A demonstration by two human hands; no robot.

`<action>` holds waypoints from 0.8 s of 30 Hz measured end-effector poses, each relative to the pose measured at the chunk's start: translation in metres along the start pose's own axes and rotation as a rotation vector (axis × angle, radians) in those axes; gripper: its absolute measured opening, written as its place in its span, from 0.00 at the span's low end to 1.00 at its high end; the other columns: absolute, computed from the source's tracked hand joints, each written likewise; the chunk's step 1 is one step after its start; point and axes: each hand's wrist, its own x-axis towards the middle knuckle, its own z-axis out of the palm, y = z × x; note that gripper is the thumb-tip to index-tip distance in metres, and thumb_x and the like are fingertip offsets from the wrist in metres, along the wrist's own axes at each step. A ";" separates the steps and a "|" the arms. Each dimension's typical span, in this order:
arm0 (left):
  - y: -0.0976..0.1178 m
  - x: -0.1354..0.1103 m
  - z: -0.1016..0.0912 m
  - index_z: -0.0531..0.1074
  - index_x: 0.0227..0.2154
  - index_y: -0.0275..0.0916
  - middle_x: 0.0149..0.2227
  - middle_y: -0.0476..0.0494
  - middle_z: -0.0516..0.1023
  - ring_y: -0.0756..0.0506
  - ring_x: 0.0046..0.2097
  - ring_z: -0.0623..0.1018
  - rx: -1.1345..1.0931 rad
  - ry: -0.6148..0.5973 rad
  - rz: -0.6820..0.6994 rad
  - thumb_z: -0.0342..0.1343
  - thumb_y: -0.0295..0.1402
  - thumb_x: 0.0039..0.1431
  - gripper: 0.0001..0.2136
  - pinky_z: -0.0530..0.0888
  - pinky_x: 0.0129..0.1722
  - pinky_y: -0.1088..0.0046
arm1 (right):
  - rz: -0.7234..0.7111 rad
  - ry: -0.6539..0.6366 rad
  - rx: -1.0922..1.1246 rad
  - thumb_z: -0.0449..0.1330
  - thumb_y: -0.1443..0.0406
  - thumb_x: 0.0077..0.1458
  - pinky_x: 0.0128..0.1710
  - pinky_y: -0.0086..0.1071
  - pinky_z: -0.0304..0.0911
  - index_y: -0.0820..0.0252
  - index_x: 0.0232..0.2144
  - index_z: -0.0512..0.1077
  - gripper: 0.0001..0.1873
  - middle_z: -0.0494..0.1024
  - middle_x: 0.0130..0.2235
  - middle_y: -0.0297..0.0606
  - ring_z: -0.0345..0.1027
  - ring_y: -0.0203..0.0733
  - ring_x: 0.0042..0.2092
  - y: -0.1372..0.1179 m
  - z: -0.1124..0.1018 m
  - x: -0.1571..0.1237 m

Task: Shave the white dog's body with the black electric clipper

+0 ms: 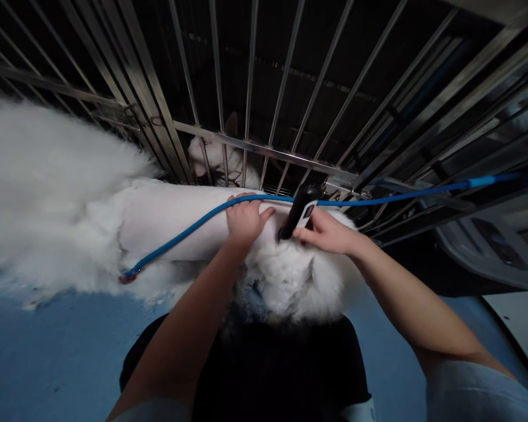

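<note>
A large white, fluffy dog stretches across the view, its back shorn to pale pink skin between thick fur on the left and right. My left hand lies flat on the shorn skin, thumb spread to the right. In my right hand is a black electric clipper with a white panel, held upright with its lower end against the dog's coat. Loose white fur bunches just below the clipper. A blue leash runs over the back, passing by both hands, with a red end at the left.
Metal cage bars rise directly behind the dog. Inside the cage, another white animal with an upright ear is near the bars. Fur tufts lie on the blue floor. A grey plastic object stands at the right.
</note>
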 end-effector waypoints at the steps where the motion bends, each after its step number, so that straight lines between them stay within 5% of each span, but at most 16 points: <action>1: 0.000 0.000 0.000 0.79 0.43 0.40 0.49 0.37 0.80 0.34 0.54 0.75 -0.001 0.006 0.000 0.56 0.48 0.60 0.18 0.59 0.62 0.51 | 0.018 0.040 0.035 0.57 0.52 0.58 0.32 0.38 0.69 0.58 0.45 0.63 0.19 0.75 0.38 0.40 0.71 0.44 0.32 0.001 -0.001 0.000; 7: 0.007 -0.003 -0.006 0.79 0.42 0.38 0.53 0.37 0.78 0.34 0.57 0.73 -0.020 -0.014 -0.014 0.56 0.44 0.61 0.16 0.57 0.64 0.50 | 0.010 -0.075 0.075 0.61 0.54 0.56 0.32 0.38 0.72 0.56 0.46 0.63 0.20 0.74 0.41 0.39 0.72 0.43 0.34 0.002 -0.005 -0.002; 12: 0.020 -0.012 -0.005 0.77 0.49 0.39 0.58 0.37 0.73 0.32 0.64 0.65 -0.069 -0.037 -0.009 0.54 0.44 0.61 0.19 0.54 0.65 0.45 | 0.060 0.105 0.243 0.60 0.47 0.54 0.29 0.38 0.72 0.56 0.42 0.63 0.23 0.74 0.40 0.39 0.71 0.41 0.31 0.006 -0.008 0.001; 19: 0.015 -0.010 0.008 0.78 0.48 0.41 0.56 0.37 0.75 0.32 0.61 0.68 -0.032 0.045 0.026 0.56 0.48 0.58 0.21 0.54 0.64 0.45 | -0.073 0.011 -0.013 0.62 0.54 0.52 0.40 0.44 0.71 0.57 0.39 0.62 0.18 0.72 0.38 0.39 0.69 0.46 0.38 0.005 -0.015 0.009; 24: 0.015 -0.007 0.007 0.80 0.41 0.42 0.53 0.38 0.78 0.33 0.58 0.70 -0.026 0.049 0.037 0.56 0.47 0.58 0.17 0.56 0.63 0.47 | -0.030 0.162 -0.065 0.59 0.56 0.54 0.44 0.47 0.69 0.58 0.40 0.60 0.17 0.71 0.39 0.41 0.68 0.49 0.41 0.006 -0.015 0.010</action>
